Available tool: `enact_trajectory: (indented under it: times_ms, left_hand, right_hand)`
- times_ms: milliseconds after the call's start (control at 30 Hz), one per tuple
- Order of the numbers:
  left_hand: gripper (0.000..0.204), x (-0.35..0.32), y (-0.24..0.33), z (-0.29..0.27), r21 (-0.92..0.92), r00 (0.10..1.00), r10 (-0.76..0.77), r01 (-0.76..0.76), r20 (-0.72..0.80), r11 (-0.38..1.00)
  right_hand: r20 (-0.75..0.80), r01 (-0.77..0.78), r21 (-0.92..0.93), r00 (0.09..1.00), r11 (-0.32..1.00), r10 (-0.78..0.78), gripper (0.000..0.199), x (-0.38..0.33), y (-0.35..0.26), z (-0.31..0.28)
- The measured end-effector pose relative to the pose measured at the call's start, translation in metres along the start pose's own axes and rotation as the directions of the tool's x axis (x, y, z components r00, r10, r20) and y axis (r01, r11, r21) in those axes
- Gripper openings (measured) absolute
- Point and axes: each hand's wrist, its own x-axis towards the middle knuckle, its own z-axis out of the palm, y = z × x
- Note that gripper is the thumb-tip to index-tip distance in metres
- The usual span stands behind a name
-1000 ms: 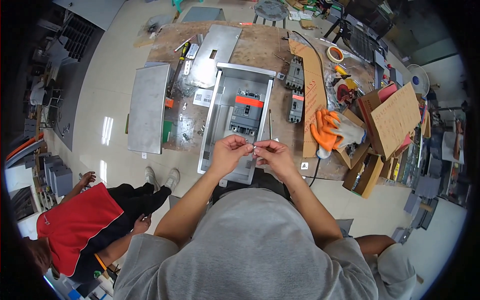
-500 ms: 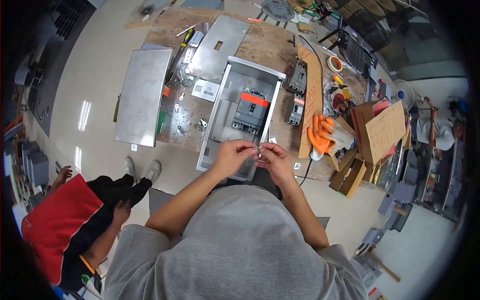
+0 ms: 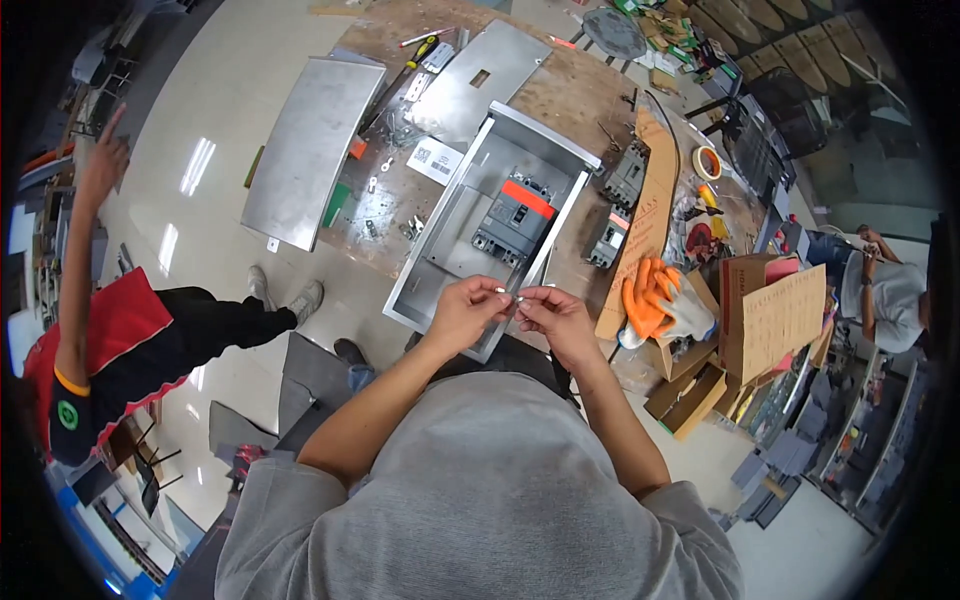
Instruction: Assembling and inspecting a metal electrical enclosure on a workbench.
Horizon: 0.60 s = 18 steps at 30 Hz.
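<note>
My left hand [image 3: 466, 314] and my right hand [image 3: 560, 321] meet over the near end of an open grey metal box [image 3: 412, 283]. Both are closed in a fingertip pinch on a small silvery metal part [image 3: 517, 299], too small to name exactly. Inside the box, beyond my fingers, sits a dark grey circuit breaker [image 3: 507, 232] with an orange-red band. It is mounted beside a flat grey plate [image 3: 452, 238] on the box floor. Neither hand touches the breaker.
Left of the box lie a metal cover [image 3: 310, 150], a labelled white card [image 3: 434, 160] and loose small hardware [image 3: 411, 228]. More breakers [image 3: 608, 236], orange-and-white gloves [image 3: 655, 300] and cardboard boxes [image 3: 775, 315] stand right. A person in red and black [image 3: 120, 310] is at the left.
My view has turned a little, so the bench appears shifted. My hands stay pinched together over the box's near end. The person at left has raised an arm.
</note>
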Motion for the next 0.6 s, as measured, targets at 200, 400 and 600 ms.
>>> enact_trajectory:
  times_ms: [200, 400, 600]
  left_hand:
    - [0.018, -0.006, -0.010, 0.011, -0.051, 0.999, 0.040, -0.041, -0.008, 0.998]
    - [0.017, -0.010, -0.016, 0.021, -0.011, 0.997, 0.070, -0.070, -0.017, 0.997]
    - [0.017, -0.007, -0.012, 0.021, 0.017, 0.996, 0.089, -0.089, 0.001, 0.996]
  right_hand:
    - [0.085, -0.018, -0.134, 0.996, 0.991, 0.030, 0.018, -0.002, -0.006, -0.015]
    - [0.126, -0.005, -0.194, 0.992, 0.981, 0.030, 0.018, -0.009, -0.012, -0.024]
    - [0.131, 0.007, -0.141, 0.991, 0.990, 0.012, 0.018, -0.006, -0.004, -0.028]
